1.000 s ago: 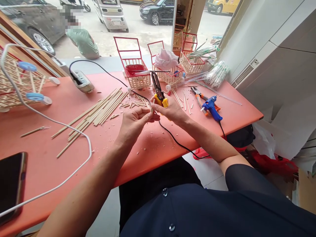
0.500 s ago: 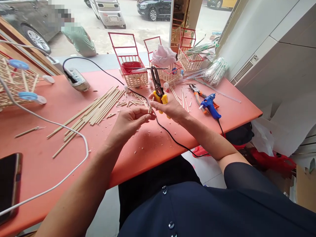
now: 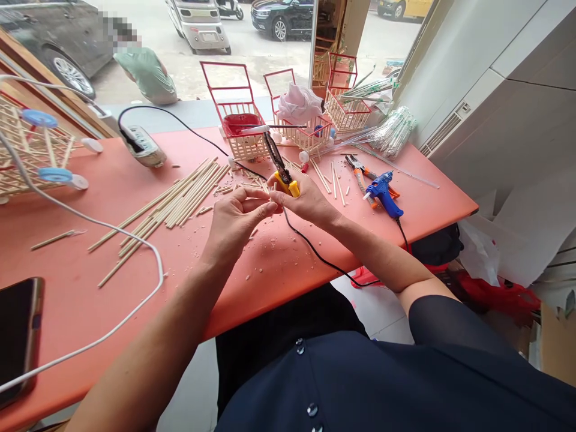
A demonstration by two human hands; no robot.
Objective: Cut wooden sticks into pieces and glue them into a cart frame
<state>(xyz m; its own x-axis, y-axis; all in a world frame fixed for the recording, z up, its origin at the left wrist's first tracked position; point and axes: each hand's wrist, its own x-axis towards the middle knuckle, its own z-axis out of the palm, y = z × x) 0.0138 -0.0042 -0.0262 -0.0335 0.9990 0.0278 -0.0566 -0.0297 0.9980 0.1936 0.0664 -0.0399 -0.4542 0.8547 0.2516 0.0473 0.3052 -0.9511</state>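
My right hand (image 3: 308,201) is closed around the yellow handles of black-jawed pliers (image 3: 275,159), whose jaws point up and away toward the small red-framed stick baskets. My left hand (image 3: 236,219) sits just left of it, fingers curled in a pinch; a short wooden stick was between the hands a moment ago, and I cannot make it out now. Both hands hover over the orange table (image 3: 279,264), above a black cable (image 3: 315,252). A spread of long wooden sticks (image 3: 175,201) lies to the left of my hands.
A blue glue gun (image 3: 382,193) and orange-handled pliers (image 3: 360,171) lie to the right. Red-framed stick baskets (image 3: 243,129) stand at the back. A power strip (image 3: 141,144), a white cable (image 3: 112,231), a phone (image 3: 18,336) and a stick cart (image 3: 31,153) are on the left.
The pliers have tilted leftward and lowered in my right hand. My left hand has shifted slightly, and the short stick seen between the hands no longer shows.
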